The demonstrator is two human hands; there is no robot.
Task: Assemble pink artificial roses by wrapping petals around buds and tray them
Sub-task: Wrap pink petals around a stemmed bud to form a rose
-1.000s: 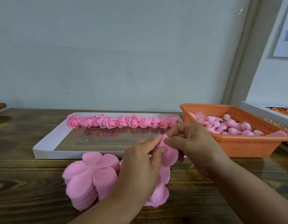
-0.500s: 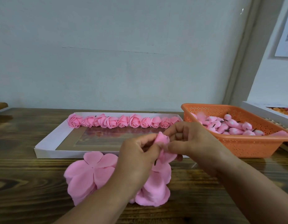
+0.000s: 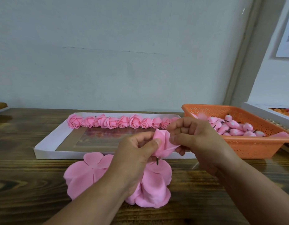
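Both hands (image 3: 135, 153) (image 3: 195, 140) pinch rose (image 3: 163, 143), stem (image 3: 157, 160) pointing down.

bare wood on the table (image 3: 27, 184) out left, plenty of room to slide a hand there. the front middle is taken up by two petal stacks (image 3: 85, 177) lying side by side, with both hands held just above them. right behind those sits the white tray (image 3: 48, 145); its near floor is open, only the far edge is lined with finished roses (image 3: 121, 122). on the right the orange basket (image 3: 247, 148) full of buds (image 3: 234, 127) blocks that side, sitting just beside the tray's corner. the wall closes off the back.
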